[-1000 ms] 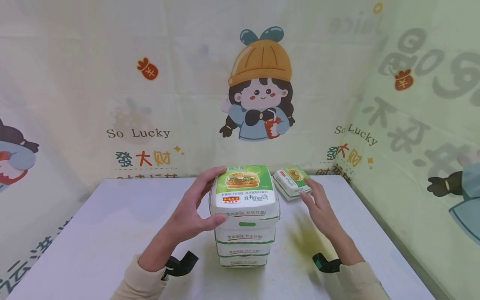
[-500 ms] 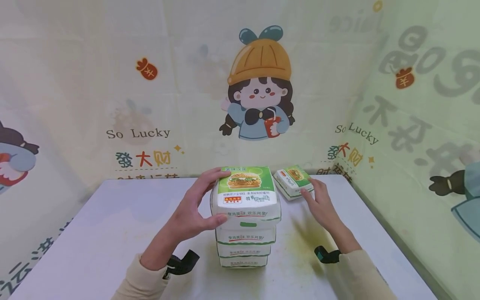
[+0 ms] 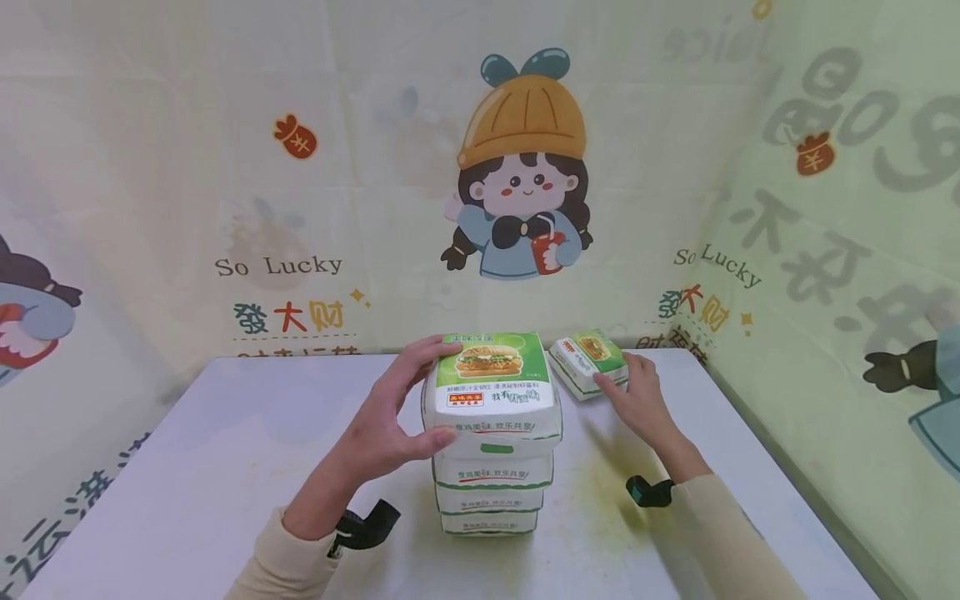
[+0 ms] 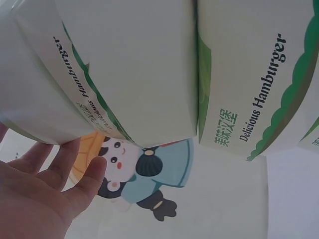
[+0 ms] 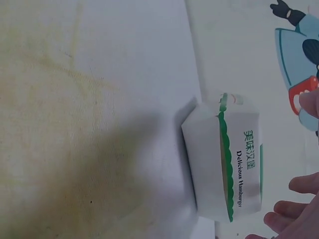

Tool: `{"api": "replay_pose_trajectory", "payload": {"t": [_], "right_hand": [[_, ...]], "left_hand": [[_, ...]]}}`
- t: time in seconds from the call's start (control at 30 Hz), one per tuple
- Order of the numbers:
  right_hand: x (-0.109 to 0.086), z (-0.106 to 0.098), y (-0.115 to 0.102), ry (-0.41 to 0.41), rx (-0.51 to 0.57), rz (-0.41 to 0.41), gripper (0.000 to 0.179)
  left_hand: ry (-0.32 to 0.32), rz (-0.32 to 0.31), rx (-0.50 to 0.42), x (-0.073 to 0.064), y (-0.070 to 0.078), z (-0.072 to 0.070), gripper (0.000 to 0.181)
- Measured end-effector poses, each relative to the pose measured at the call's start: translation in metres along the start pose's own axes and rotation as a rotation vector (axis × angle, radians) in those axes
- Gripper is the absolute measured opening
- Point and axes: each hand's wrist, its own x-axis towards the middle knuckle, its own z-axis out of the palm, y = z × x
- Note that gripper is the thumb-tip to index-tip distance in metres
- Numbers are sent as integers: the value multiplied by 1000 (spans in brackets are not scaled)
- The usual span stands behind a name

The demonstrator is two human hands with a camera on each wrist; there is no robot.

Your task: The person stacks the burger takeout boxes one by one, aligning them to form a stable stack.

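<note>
Left grip [image 3: 382, 421] clasped the square white-green cardboard-box stack [image 3: 491, 433] separating it from another box [image 3: 587, 363] beside the loose right grip [image 3: 643, 404].

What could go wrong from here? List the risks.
The tall stack of boxes could topple if the left hand, around the top box, jerks sideways. The right hand, at the lone box, might push it over the far edge of the table, which lies close behind.
</note>
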Motion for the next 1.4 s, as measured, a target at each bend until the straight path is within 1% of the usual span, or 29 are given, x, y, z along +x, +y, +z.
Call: {"api": "replay_pose_trajectory", "payload": {"t": [0.3,0.4,0.57,0.77,0.93,1.07,1.23,1.4], "right_hand": [[12,5,7,-18,-54,102,101],[15,8,8,-19,-79,125,106],[18,15,11,-13,-90,165,115],[23,21,9,-8,-98,207,123],[25,25,9,-19,-102,241,124],[25,26,11,-28,-115,248,123],[26,26,15,-27,-122,227,119],[27,25,17,-24,-102,207,116]], "left_hand": [[-3,-3,5,0,2,0,78],[-5,-5,3,0,2,-1,78],[-11,-12,3,0,1,-1,77],[-16,-14,1,0,0,-2,77],[-17,-13,-1,1,0,-3,78],[-17,-7,1,3,2,-3,79],[-20,-6,-6,5,4,-5,80],[-21,-3,-28,7,5,-7,81]]}}
